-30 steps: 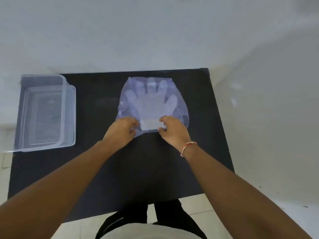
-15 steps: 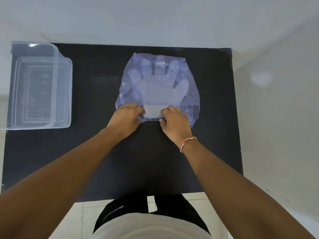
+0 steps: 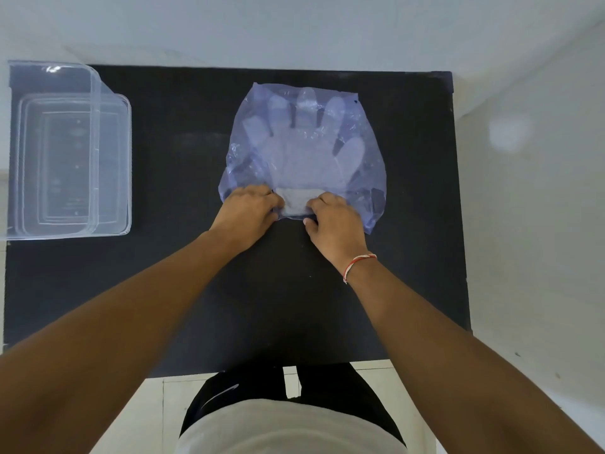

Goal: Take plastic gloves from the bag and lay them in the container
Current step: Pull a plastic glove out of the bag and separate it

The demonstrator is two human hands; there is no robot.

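A pale blue see-through bag (image 3: 360, 132) lies flat in the middle of the black table (image 3: 183, 273). Through it shows a stack of clear plastic gloves (image 3: 304, 149), fingers pointing away from me. My left hand (image 3: 247, 213) pinches the near left edge of the bag's mouth. My right hand (image 3: 334, 222) grips the near edge to the right of it, and a white cuff strip (image 3: 296, 199) shows between the two hands. A clear plastic container (image 3: 108, 165) stands at the table's far left, apart from both hands.
A clear lid (image 3: 49, 77) lies tilted over the container's left part. The table's far edge meets a white wall (image 3: 294, 27). A white wall (image 3: 530, 191) borders the table's right side. Tiled floor (image 3: 147, 404) shows below the near edge.
The view has shifted a little, so the table sits slightly lower in the picture. Both hands stay at the bag's near edge with the same grip.
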